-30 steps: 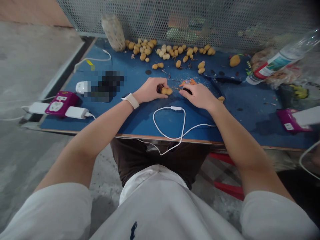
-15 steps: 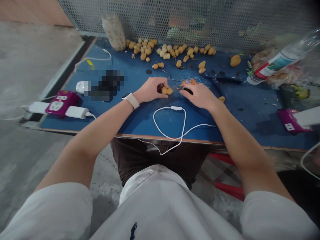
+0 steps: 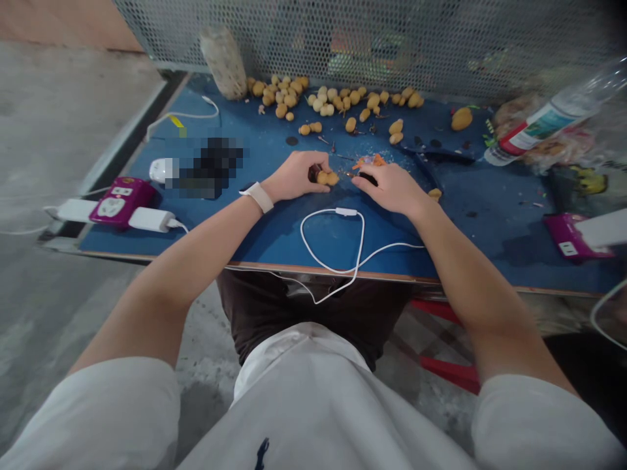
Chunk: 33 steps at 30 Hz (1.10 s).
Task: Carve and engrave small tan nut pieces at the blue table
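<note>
My left hand is closed around a small yellow-brown gourd-shaped piece, whose rounded end points right. Something dark and shiny sits in the same grip, partly hidden by the fingers. Facing it, my right hand is wrapped round the black handle of a small tool. The tool's thin metal tip points left at the piece, with a small gap apparent between them. Just beyond my right hand lie orange scraps and pale crumbs. Both hands rest low over the blue tabletop.
Several similar tan pieces line the back by a perforated metal screen. A cloudy jar stands back left; a bottle leans at right. Purple power strips lie at both sides. A white cable loops over the front edge.
</note>
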Each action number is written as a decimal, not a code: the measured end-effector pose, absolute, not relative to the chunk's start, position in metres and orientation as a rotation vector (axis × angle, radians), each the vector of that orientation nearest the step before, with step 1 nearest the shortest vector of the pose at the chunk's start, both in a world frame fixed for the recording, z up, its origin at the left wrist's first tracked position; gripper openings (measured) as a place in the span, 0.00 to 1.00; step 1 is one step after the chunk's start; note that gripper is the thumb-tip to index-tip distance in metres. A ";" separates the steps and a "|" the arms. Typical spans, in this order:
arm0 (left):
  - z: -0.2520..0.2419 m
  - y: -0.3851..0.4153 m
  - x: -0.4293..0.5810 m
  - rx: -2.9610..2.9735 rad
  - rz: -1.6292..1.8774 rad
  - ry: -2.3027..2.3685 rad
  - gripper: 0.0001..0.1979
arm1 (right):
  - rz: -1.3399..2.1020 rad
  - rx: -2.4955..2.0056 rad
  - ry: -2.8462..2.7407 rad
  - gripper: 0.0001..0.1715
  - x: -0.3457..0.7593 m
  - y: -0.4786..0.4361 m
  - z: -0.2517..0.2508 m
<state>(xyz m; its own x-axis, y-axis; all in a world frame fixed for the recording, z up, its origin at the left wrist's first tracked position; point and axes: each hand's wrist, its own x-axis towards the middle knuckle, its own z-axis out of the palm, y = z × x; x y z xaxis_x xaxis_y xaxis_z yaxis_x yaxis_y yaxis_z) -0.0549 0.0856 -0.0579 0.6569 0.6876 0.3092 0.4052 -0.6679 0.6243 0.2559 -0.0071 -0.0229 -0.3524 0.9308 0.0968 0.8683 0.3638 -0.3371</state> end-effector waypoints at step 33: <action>-0.057 0.084 -0.054 2.348 0.740 0.815 0.19 | 0.308 -1.622 -2.358 0.41 0.257 -0.003 -0.027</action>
<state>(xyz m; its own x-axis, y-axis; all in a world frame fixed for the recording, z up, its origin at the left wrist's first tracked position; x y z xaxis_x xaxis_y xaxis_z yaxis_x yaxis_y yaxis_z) -0.0542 0.0845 -0.0566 0.6662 0.6759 0.3153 0.3786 -0.6707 0.6379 0.2570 -0.0035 -0.0273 -0.3414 0.9352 0.0946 0.8795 0.3533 -0.3189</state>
